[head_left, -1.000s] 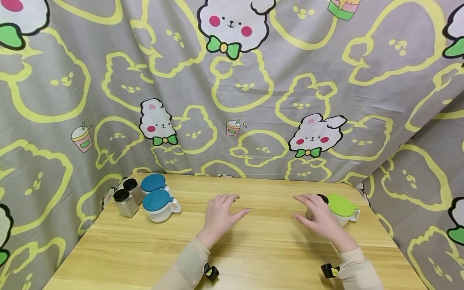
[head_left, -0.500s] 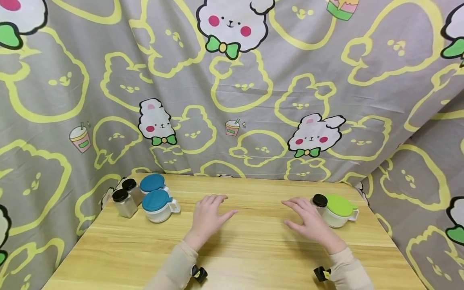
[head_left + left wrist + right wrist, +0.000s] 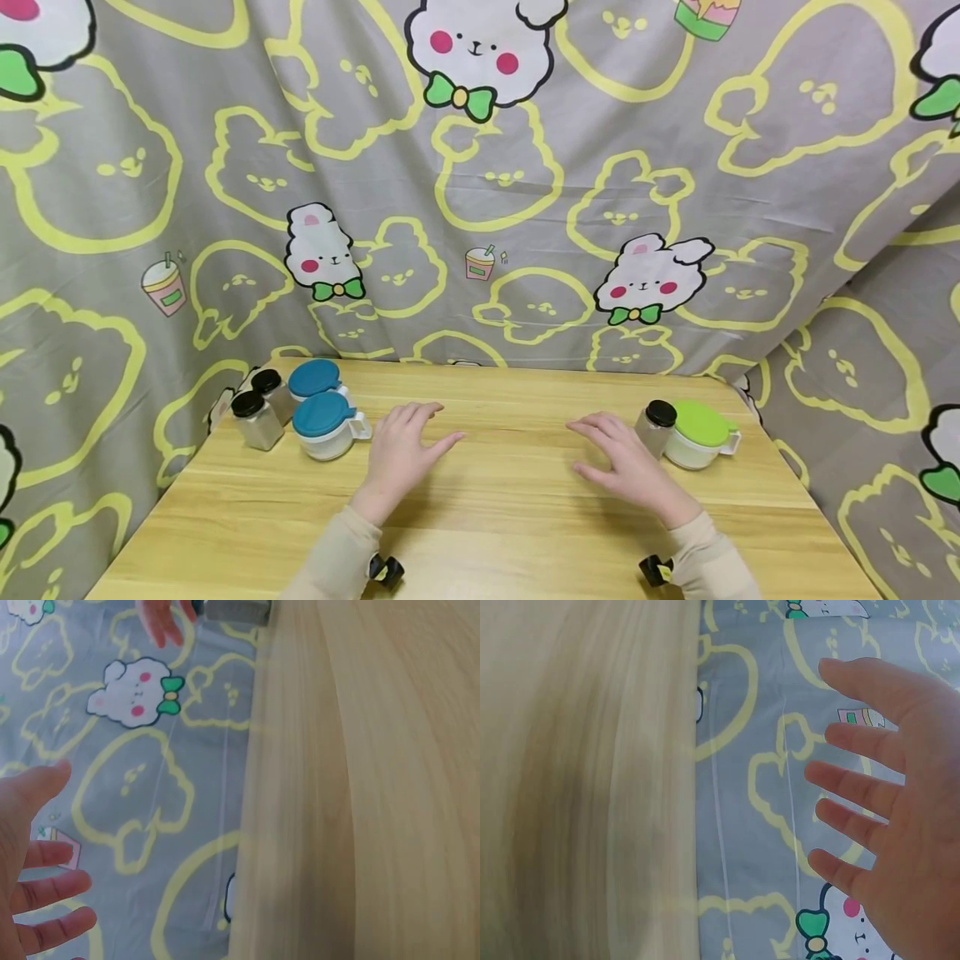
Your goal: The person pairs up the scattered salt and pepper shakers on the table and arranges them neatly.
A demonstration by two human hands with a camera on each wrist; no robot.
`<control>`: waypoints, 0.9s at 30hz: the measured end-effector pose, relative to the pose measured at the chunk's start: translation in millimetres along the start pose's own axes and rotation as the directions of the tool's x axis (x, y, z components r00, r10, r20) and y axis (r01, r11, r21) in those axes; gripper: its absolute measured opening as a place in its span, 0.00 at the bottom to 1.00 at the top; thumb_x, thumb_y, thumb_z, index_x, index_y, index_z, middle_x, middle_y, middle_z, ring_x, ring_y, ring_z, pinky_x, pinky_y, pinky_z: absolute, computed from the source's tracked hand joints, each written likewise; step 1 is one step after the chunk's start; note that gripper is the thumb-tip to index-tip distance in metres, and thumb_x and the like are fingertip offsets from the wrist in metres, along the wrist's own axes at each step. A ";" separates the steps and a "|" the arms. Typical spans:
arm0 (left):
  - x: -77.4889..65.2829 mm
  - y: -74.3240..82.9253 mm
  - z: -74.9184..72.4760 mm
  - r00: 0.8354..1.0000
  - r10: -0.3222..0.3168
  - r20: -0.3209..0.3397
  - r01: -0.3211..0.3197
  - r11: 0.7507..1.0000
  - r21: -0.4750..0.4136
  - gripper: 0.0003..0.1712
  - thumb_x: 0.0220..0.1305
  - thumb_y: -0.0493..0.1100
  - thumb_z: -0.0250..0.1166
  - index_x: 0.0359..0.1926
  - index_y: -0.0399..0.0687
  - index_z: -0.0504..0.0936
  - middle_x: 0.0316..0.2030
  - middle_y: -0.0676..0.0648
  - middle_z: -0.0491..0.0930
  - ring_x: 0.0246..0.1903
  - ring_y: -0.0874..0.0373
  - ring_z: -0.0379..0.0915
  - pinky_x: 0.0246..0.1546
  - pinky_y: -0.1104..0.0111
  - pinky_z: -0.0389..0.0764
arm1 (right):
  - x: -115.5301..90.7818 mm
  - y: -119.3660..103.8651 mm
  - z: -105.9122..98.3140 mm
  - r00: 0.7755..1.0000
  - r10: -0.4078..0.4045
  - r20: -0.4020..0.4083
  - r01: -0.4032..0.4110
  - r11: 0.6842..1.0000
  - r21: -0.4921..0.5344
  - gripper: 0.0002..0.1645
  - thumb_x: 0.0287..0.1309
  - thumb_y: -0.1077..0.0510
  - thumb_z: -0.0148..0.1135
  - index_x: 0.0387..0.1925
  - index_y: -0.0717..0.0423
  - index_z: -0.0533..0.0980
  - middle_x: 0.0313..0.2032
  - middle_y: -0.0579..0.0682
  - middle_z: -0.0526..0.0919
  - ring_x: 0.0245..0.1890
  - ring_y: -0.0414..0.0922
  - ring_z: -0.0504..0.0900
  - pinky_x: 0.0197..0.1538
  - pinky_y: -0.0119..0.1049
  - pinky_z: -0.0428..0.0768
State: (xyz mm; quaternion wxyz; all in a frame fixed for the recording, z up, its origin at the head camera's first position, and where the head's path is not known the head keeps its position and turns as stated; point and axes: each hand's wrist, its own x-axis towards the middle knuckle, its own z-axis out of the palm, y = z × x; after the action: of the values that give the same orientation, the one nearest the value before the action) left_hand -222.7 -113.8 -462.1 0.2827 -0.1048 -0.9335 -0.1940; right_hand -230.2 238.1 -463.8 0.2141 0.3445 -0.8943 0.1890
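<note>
Here, a pale wooden table (image 3: pixel 495 517); bunny-print cloth (image 3: pixel 525 208) behind — both hands open.

**Arrangement of hands and containers on the table**

The table (image 3: pixel 480 517) stands before a hanging cloth (image 3: pixel 525 208) that also closes off its left and right sides. At the far left corner, two small jars (image 3: pixel 258 408) stand side by side, with two lidded cups (image 3: pixel 321 412) just to their right, one behind the other. The left hand (image 3: pixel 397 454) is over the table near the front lidded cup, to its right. The right hand (image 3: pixel 626 467) is over the table well apart from the left. Just right of it stands a single jar (image 3: pixel 655 427), touching a lidded cup (image 3: pixel 701 433) on its right, near the table's right edge.
</note>
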 end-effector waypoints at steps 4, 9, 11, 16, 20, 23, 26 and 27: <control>-1.3 -4.2 -6.5 0.999 0.020 -0.047 -0.019 1.000 0.002 0.31 0.48 0.66 0.72 0.49 0.55 0.83 0.42 0.51 0.85 0.45 0.50 0.79 0.46 0.51 0.76 | 0.1 -3.6 3.8 1.000 0.007 0.018 -0.008 1.000 0.013 0.35 0.48 0.49 0.73 0.60 0.52 0.75 0.54 0.49 0.79 0.56 0.50 0.75 0.56 0.55 0.74; -2.4 -12.2 -10.6 0.997 0.035 -0.075 -0.035 0.999 0.013 0.31 0.48 0.66 0.73 0.49 0.54 0.83 0.42 0.51 0.85 0.44 0.50 0.80 0.45 0.52 0.77 | 1.8 -9.1 7.7 0.998 0.028 0.049 -0.029 0.999 0.025 0.36 0.49 0.48 0.73 0.61 0.50 0.74 0.54 0.48 0.79 0.57 0.50 0.75 0.56 0.57 0.75; -2.6 -15.6 -12.5 0.996 0.041 -0.083 -0.041 0.999 0.012 0.31 0.48 0.66 0.73 0.49 0.54 0.83 0.42 0.50 0.85 0.45 0.49 0.80 0.45 0.52 0.77 | 2.8 -10.9 9.4 0.998 0.030 0.056 -0.031 0.999 0.023 0.35 0.50 0.48 0.73 0.61 0.49 0.74 0.55 0.47 0.78 0.57 0.50 0.75 0.56 0.57 0.75; -4.0 -24.3 -16.9 0.993 0.050 -0.103 -0.050 0.999 0.004 0.32 0.46 0.65 0.74 0.48 0.53 0.83 0.42 0.48 0.85 0.44 0.48 0.80 0.44 0.53 0.77 | 3.8 -15.9 13.4 0.996 0.030 0.079 -0.032 0.999 0.033 0.35 0.51 0.48 0.72 0.62 0.46 0.73 0.55 0.45 0.78 0.58 0.49 0.74 0.57 0.58 0.73; -5.0 -31.1 -19.6 0.990 0.067 -0.121 -0.066 0.998 0.006 0.32 0.45 0.63 0.75 0.48 0.51 0.83 0.41 0.48 0.85 0.43 0.47 0.80 0.41 0.53 0.76 | 3.7 -18.9 17.4 0.995 0.026 0.097 -0.029 0.999 0.029 0.36 0.51 0.48 0.72 0.63 0.44 0.73 0.56 0.45 0.78 0.59 0.48 0.74 0.58 0.57 0.73; -4.0 -36.9 -22.6 0.986 0.091 -0.140 -0.090 0.996 0.014 0.32 0.43 0.62 0.77 0.47 0.50 0.84 0.40 0.47 0.85 0.42 0.47 0.80 0.39 0.52 0.75 | 4.8 -21.5 20.1 0.994 0.017 0.106 -0.020 0.999 0.031 0.35 0.51 0.47 0.72 0.62 0.45 0.73 0.56 0.45 0.78 0.59 0.48 0.74 0.58 0.56 0.74; -1.4 -44.0 -26.0 0.981 0.112 -0.158 -0.109 0.994 0.026 0.32 0.43 0.61 0.77 0.47 0.50 0.83 0.39 0.47 0.85 0.40 0.47 0.80 0.37 0.53 0.75 | 7.0 -24.8 21.8 0.994 0.000 0.110 -0.005 0.999 0.046 0.34 0.51 0.47 0.72 0.61 0.47 0.74 0.56 0.45 0.78 0.59 0.48 0.74 0.58 0.55 0.74; -0.6 -46.4 -27.3 0.980 0.115 -0.160 -0.111 0.993 0.033 0.32 0.43 0.61 0.77 0.47 0.50 0.83 0.39 0.47 0.85 0.40 0.47 0.80 0.36 0.54 0.75 | 7.9 -26.0 22.1 0.994 -0.003 0.111 -0.003 0.999 0.052 0.34 0.51 0.47 0.72 0.61 0.47 0.74 0.56 0.45 0.78 0.59 0.48 0.74 0.58 0.54 0.74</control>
State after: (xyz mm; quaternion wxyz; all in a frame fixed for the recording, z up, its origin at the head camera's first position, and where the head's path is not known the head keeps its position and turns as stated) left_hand -223.1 -167.2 -455.7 0.3691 -0.1381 -0.9024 -0.1741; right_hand -223.0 205.1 -473.2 0.1552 0.3599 -0.8995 0.1930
